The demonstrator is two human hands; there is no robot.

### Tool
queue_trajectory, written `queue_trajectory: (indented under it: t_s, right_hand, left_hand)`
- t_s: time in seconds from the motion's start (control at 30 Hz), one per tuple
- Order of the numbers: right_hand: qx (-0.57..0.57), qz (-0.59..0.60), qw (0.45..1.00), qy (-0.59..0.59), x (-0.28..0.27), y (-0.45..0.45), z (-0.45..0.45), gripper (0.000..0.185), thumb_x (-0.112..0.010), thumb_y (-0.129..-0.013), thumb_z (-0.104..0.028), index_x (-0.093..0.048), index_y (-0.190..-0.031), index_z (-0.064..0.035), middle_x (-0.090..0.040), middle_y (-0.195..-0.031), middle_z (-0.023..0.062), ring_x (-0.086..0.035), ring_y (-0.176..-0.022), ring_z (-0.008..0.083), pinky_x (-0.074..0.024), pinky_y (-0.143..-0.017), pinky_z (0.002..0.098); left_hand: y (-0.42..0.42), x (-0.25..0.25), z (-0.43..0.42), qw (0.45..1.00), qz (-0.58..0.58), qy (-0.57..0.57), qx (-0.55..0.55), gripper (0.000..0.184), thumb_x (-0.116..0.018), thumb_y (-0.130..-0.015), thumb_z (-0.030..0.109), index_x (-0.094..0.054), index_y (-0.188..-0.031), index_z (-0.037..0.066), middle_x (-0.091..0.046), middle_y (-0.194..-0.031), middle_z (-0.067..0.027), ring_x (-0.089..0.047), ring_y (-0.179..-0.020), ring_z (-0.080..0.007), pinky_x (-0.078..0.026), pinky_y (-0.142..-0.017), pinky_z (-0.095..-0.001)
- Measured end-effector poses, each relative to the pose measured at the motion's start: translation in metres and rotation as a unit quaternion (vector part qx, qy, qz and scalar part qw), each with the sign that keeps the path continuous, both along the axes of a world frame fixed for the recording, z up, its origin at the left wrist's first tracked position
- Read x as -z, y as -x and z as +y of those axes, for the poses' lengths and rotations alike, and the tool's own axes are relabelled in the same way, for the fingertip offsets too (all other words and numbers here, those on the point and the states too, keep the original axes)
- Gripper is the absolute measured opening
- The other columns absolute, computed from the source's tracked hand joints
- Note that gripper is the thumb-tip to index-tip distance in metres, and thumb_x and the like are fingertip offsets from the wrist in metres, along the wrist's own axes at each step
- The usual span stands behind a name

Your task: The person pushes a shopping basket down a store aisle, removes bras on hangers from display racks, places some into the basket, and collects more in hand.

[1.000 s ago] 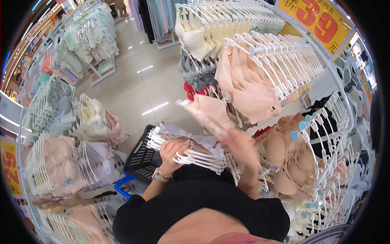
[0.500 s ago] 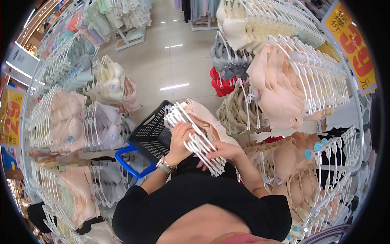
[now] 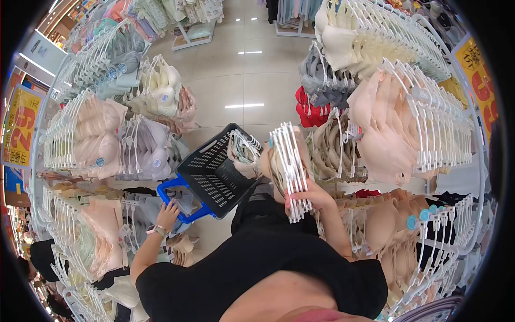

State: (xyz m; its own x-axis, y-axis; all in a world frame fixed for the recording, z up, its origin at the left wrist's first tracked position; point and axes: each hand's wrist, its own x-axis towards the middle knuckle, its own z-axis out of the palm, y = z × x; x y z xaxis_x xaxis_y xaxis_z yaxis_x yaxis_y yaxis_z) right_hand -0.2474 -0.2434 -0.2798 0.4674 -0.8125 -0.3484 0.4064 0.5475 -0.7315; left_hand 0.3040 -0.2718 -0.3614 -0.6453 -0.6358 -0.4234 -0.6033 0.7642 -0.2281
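Observation:
My left hand (image 3: 168, 216) is closed on the blue handle (image 3: 179, 201) of a dark basket (image 3: 214, 166). Inside the basket's right end lies a bunch of pale bras on white hangers (image 3: 244, 153). To the right of the basket, my right hand (image 3: 308, 197) grips the lower end of a stack of white hangers (image 3: 289, 161), fingers wrapped round it. Beige and pink bras (image 3: 274, 169) hang from that stack on its left side, close to the basket's rim.
Racks of pink bras (image 3: 99, 131) and lilac bras (image 3: 147, 145) line the left. On the right hang cream bras (image 3: 343, 43), peach bras (image 3: 381, 129), red bras (image 3: 311, 110) and tan bras (image 3: 383, 225). Yellow price signs (image 3: 21, 126) stand at both sides. Tiled floor (image 3: 244, 86) lies ahead.
My left hand has let go of the hangers and taken the basket's handle. The hanger stack, now in my right hand alone, has moved right and turned more upright. The view has shifted.

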Motion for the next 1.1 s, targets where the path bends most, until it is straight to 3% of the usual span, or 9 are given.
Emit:
queue_trajectory:
  t_s: [0.13,0.23,0.33,0.47,0.53,0.73,0.8,0.97,1.1]
  right_hand:
    - [0.034,0.010,0.999,-0.013,0.004,0.000,-0.002,0.022,-0.061,-0.076,-0.005,-0.054,-0.094,0.0051,-0.062,-0.076,0.0141,-0.064,-0.071,0.0227,-0.0531,-0.063,0.0339]
    - [0.049,0.000,0.999,-0.015,0.006,0.001,0.001,0.021,-0.061,-0.077,-0.005,-0.054,-0.094,0.0052,-0.062,-0.075,0.0138,-0.064,-0.070,0.0224,-0.0527,-0.063,0.0329]
    - [0.054,0.009,0.998,-0.008,0.005,0.003,0.006,0.021,-0.061,-0.077,-0.006,-0.054,-0.094,0.0046,-0.062,-0.074,0.0128,-0.063,-0.069,0.0210,-0.0516,-0.063,0.0304]
    - [0.080,0.025,0.996,-0.004,0.008,0.008,0.011,0.020,-0.060,-0.078,-0.006,-0.054,-0.094,0.0041,-0.062,-0.074,0.0115,-0.063,-0.068,0.0201,-0.0514,-0.063,0.0298]
    - [0.116,0.015,0.993,-0.019,0.001,0.011,0.013,0.020,-0.061,-0.078,-0.006,-0.054,-0.094,0.0036,-0.062,-0.075,0.0114,-0.063,-0.068,0.0205,-0.0517,-0.063,0.0308]
    - [0.214,0.018,0.976,-0.042,0.003,0.016,0.013,0.020,-0.061,-0.074,-0.004,-0.054,-0.092,0.0029,-0.061,-0.074,0.0113,-0.062,-0.065,0.0201,-0.0507,-0.060,0.0308]
    - [0.197,0.017,0.980,-0.024,0.008,0.019,0.007,0.019,-0.061,-0.077,-0.006,-0.054,-0.093,0.0031,-0.062,-0.075,0.0112,-0.063,-0.070,0.0195,-0.0517,-0.063,0.0305]
    - [0.171,0.046,0.984,-0.023,0.006,0.012,-0.007,0.022,-0.062,-0.077,-0.009,-0.055,-0.093,0.0030,-0.062,-0.075,0.0108,-0.062,-0.067,0.0176,-0.0510,-0.060,0.0280]
    - [0.169,0.043,0.984,-0.029,0.006,0.011,-0.003,0.021,-0.062,-0.077,-0.008,-0.055,-0.094,0.0027,-0.062,-0.075,0.0101,-0.062,-0.067,0.0172,-0.0512,-0.061,0.0281]
  left_hand:
    - [0.001,0.037,-0.014,0.999,-0.004,-0.024,-0.028,0.041,-0.067,-0.057,0.020,-0.061,-0.095,0.006,-0.058,-0.102,-0.0137,-0.048,-0.110,-0.0273,-0.032,-0.098,-0.0421]
    - [0.002,0.052,-0.030,0.996,-0.005,-0.093,-0.005,0.025,-0.066,-0.044,0.027,-0.062,-0.061,0.009,-0.062,-0.071,-0.0104,-0.060,-0.071,-0.0263,-0.046,-0.075,-0.0355]
    - [0.022,0.046,-0.033,0.989,-0.074,-0.131,-0.001,0.018,-0.063,-0.053,0.025,-0.066,-0.065,0.011,-0.064,-0.071,-0.0094,-0.062,-0.074,-0.0250,-0.045,-0.073,-0.0355]
    - [0.051,0.041,-0.025,0.988,-0.092,-0.124,-0.027,0.019,-0.062,-0.055,0.027,-0.067,-0.066,0.012,-0.065,-0.071,-0.0103,-0.063,-0.074,-0.0243,-0.045,-0.073,-0.0343]
    - [0.064,0.044,-0.024,0.985,-0.071,-0.122,-0.095,0.019,-0.062,-0.054,0.027,-0.067,-0.066,0.012,-0.065,-0.071,-0.0105,-0.063,-0.073,-0.0240,-0.045,-0.075,-0.0342]
    - [0.098,0.057,-0.033,0.987,0.004,-0.085,-0.135,0.020,-0.061,-0.052,0.026,-0.066,-0.064,0.011,-0.064,-0.070,-0.0116,-0.063,-0.070,-0.0260,-0.047,-0.068,-0.0343]
    - [0.106,0.063,-0.051,0.985,0.134,-0.064,-0.091,0.019,-0.062,-0.053,0.028,-0.066,-0.062,0.011,-0.063,-0.066,-0.0113,-0.063,-0.066,-0.0262,-0.048,-0.066,-0.0344]
    - [0.163,0.060,-0.116,0.988,0.100,-0.044,-0.108,0.021,-0.063,-0.054,0.029,-0.064,-0.058,0.008,-0.061,-0.061,-0.0124,-0.061,-0.060,-0.0276,-0.049,-0.058,-0.0379]
    - [0.234,0.046,-0.179,0.979,0.079,-0.033,-0.184,0.024,-0.060,-0.063,0.030,-0.068,-0.071,0.009,-0.064,-0.070,-0.0137,-0.064,-0.068,-0.0281,-0.051,-0.065,-0.0367]
